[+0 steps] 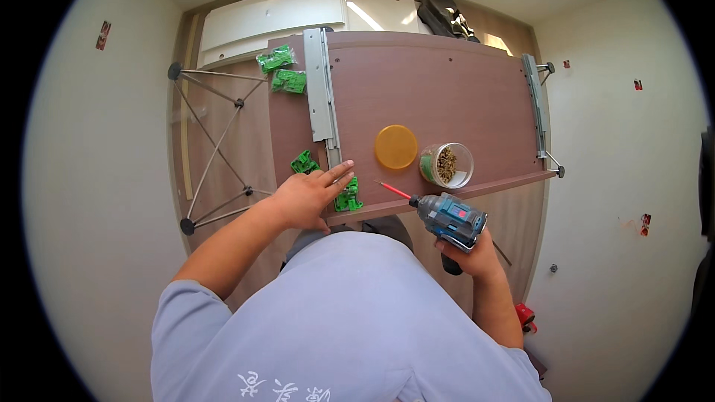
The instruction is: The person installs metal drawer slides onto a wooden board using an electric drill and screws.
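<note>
My left hand [304,197] lies at the near left edge of a brown board [417,89], fingers stretched out. Its fingertips reach over the near end of a metal drawer slide [320,97], beside a green plastic fitting [348,196]. Another green fitting [304,161] sits just left of the slide, partly behind the hand. My right hand [477,254] is closed around the handle of a blue cordless driver [450,219]. The driver's red bit [395,191] points left, toward the slide, apart from it.
A clear jar [467,170] of screws and an orange lid [395,147] stand on the board. Bagged green fittings [289,81] lie far left. A second slide [535,108] runs along the right. Folding-frame legs [216,152] stick out left; a black bag [443,13] lies behind.
</note>
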`<act>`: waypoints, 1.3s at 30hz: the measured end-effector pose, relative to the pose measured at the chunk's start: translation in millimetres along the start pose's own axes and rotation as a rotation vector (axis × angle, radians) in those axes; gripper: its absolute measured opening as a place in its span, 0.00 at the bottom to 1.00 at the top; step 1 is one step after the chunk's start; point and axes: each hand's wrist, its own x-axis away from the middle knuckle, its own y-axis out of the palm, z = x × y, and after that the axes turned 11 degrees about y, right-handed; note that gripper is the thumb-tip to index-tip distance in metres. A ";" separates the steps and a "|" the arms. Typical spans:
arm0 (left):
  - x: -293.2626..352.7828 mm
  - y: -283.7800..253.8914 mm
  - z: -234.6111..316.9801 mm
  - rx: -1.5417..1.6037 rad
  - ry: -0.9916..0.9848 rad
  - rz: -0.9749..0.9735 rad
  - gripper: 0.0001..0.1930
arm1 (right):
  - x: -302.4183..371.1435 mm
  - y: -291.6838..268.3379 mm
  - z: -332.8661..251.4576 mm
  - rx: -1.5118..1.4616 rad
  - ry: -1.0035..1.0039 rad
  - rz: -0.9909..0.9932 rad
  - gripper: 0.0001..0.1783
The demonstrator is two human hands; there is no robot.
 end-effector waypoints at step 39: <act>-47.3 20.8 -53.6 -0.291 0.539 0.119 0.25 | -30.6 33.7 -52.3 0.809 0.088 -0.158 0.23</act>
